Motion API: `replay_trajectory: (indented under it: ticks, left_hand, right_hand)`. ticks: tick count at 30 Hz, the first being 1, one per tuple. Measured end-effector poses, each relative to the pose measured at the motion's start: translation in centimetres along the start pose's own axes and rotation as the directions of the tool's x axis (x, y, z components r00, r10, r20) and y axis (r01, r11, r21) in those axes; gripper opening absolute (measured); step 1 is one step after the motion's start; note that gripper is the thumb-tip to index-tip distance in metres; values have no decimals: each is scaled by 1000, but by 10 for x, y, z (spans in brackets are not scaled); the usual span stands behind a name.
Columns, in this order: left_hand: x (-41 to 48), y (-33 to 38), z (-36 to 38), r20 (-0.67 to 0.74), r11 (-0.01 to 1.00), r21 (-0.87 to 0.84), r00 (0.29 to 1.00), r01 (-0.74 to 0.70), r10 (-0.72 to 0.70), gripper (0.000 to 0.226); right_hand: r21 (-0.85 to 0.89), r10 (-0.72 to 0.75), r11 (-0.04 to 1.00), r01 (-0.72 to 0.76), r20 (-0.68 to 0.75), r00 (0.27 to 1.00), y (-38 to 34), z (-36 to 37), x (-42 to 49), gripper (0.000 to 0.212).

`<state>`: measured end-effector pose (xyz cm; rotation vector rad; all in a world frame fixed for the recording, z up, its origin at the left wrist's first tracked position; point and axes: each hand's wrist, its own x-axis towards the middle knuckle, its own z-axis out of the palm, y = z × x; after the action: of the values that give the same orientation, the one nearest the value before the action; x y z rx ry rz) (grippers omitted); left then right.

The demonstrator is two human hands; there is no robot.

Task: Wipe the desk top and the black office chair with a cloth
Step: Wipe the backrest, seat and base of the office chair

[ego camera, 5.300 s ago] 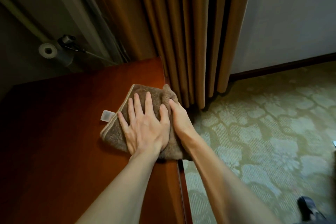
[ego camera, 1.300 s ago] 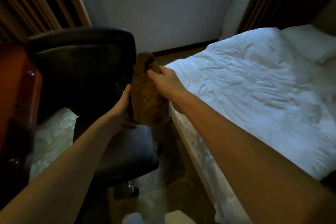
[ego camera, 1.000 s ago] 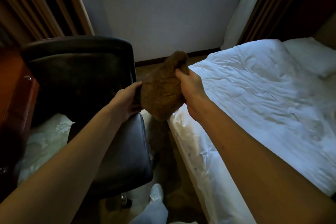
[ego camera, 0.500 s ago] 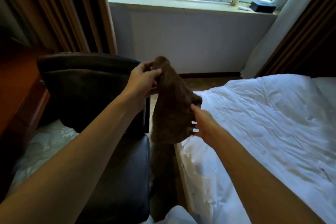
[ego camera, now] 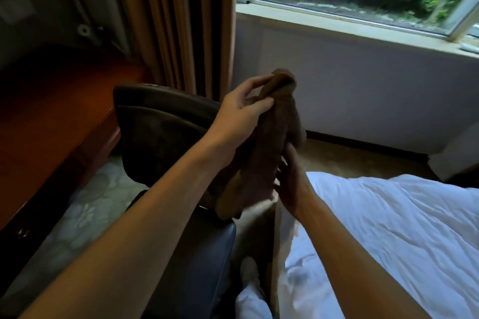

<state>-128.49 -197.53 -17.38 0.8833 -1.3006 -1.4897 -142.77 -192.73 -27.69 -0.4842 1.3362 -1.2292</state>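
Head view shows you holding the brown cloth (ego camera: 269, 142) up in the air with both hands, just above the black office chair (ego camera: 160, 132). Your left hand (ego camera: 238, 114) pinches the top end of the cloth between thumb and fingers, shut tight on it. Your right hand (ego camera: 290, 179) is lower down, with its fingers closed on the bottom part. The cloth hangs long and bunched between them, not touching the chair or the desk.

The cloth looks soft, light and floppy, like a small towel. It will bend and droop any way you let it. It should not slip from your hands, because it looks fuzzy, and it cannot break. A loose end could flap about, though, so it is best to fold it into a flat pad and press your whole palm on top.

The chair's back stands right behind your left hand, and its seat (ego camera: 197, 267) is under your left arm. The desk top (ego camera: 51, 116) is off to the left, well apart from the cloth. The white bed (ego camera: 388, 235) is on the right, close to your right arm.

My guess is the chair is next. Start at the top of the back and wipe down.
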Motion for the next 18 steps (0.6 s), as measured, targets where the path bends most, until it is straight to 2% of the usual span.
replay_trajectory:
  ticks: [2, 4, 6, 8, 11, 13, 15, 18]
  left_hand:
    - [36, 0, -1, -68, 992, -79, 992, 96, -102, 31]
    - [66, -1, -1, -129, 979, -108, 974, 175, -188, 28]
    - [95, 1, 1, -208, 964, -93, 942, 251, -265, 26]
    - [118, 7, -3, -353, 953, -56, 887, 298, -298, 23]
    - [135, 9, -15, -509, 941, -56, 801, 334, -314, 20]
    - [130, 4, -21, -524, 919, -76, 769, 386, -366, 25]
    - [120, 0, -26, -492, 897, -101, 762, 430, -421, 40]
    - [102, 8, -33, -419, 929, -70, 834, 364, -359, 58]
  right_hand:
    - [-43, -4, 999, 7, 75, 997, -21, -3, 39, 62]
    - [7, 91, 995, -95, 197, 976, -41, -5, 75, 76]
    - [25, 211, 972, -232, 332, 919, -59, -6, 103, 81]
    - [18, 265, 954, -299, 413, 871, -75, -1, 125, 79]
    - [33, 248, 957, -289, 426, 870, -97, 15, 149, 57]
    - [44, 224, 961, -272, 445, 867, -109, 29, 156, 46]
    - [43, 191, 970, -237, 466, 864, -120, 44, 158, 42]
    - [-31, 125, 992, -125, 461, 879, -139, 70, 155, 49]
